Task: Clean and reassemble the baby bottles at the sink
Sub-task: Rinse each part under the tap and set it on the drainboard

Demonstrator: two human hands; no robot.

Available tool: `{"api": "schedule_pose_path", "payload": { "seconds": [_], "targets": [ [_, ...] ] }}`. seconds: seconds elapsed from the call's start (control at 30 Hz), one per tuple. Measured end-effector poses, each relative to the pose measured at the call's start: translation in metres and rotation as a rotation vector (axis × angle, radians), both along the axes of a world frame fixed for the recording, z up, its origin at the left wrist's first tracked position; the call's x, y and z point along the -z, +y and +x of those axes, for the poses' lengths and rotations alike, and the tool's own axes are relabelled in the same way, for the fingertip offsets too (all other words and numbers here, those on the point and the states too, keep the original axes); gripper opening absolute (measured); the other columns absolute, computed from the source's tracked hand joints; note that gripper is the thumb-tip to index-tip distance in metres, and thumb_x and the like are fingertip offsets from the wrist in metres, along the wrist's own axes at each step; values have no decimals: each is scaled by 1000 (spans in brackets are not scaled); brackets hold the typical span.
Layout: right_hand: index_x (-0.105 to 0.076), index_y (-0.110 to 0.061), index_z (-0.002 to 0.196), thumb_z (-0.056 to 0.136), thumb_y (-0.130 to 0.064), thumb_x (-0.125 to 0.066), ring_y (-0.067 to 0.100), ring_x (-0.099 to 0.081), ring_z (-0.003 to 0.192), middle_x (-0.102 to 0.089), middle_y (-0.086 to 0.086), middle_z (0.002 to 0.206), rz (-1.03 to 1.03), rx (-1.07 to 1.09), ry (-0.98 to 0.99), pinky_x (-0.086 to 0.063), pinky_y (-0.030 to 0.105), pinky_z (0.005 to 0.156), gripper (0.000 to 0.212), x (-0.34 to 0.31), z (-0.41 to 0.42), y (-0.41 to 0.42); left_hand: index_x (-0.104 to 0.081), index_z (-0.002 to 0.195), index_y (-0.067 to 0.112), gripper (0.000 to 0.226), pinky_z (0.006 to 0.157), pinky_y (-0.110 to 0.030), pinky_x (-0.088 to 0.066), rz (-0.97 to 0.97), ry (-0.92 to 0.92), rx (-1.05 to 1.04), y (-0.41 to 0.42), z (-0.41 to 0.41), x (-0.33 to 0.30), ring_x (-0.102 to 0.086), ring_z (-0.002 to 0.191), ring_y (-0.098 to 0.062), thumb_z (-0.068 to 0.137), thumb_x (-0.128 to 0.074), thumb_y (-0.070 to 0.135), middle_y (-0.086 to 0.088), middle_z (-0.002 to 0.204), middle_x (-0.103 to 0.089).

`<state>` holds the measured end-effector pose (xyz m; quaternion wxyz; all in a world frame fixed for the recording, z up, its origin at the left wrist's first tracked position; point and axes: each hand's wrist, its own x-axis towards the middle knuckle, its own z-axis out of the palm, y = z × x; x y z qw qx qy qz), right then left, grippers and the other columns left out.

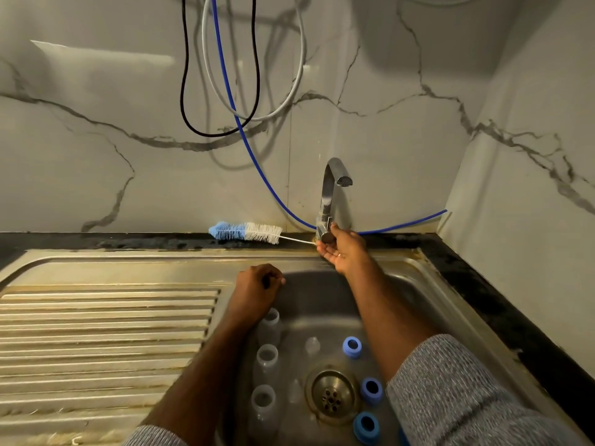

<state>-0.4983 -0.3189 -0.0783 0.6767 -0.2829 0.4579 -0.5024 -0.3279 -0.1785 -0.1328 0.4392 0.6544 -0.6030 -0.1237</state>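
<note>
While the right hand (pixel 342 249) cups open fingers under the tap (pixel 331 188) lever, the brush (pixel 246 232) lies left of it, handle tapward; left hand (pixel 257 284) curls empty.

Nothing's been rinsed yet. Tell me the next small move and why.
Probably lift or turn the tap lever: the right hand already touches it, no water runs from the spout, and the bottles and blue rings wait in the sink.
</note>
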Motion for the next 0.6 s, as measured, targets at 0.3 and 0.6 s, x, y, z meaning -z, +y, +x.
{"api": "schedule_pose_path", "payload": {
  "seconds": [0.3, 0.6],
  "targets": [
    [-59, 3, 104, 83, -16, -78, 36, -69, 99, -67, 24, 108, 50, -58, -162, -60, 44, 86, 34, 7, -6, -11, -74, 95, 22, 5, 67, -9, -48, 8, 8, -21, -2, 2, 2, -65, 79, 0, 92, -73, 18, 9, 85, -70],
    [-68, 0, 92, 82, -19, -80, 29, -73, 87, -74, 17, 90, -2, -66, -41, -62, 38, 78, 24, 10, -5, -16, -74, 99, 16, 7, 76, -21, -56, 7, -3, -19, -2, 3, 3, -66, 83, -6, 92, -72, 17, 2, 90, -72]
  ]
}}
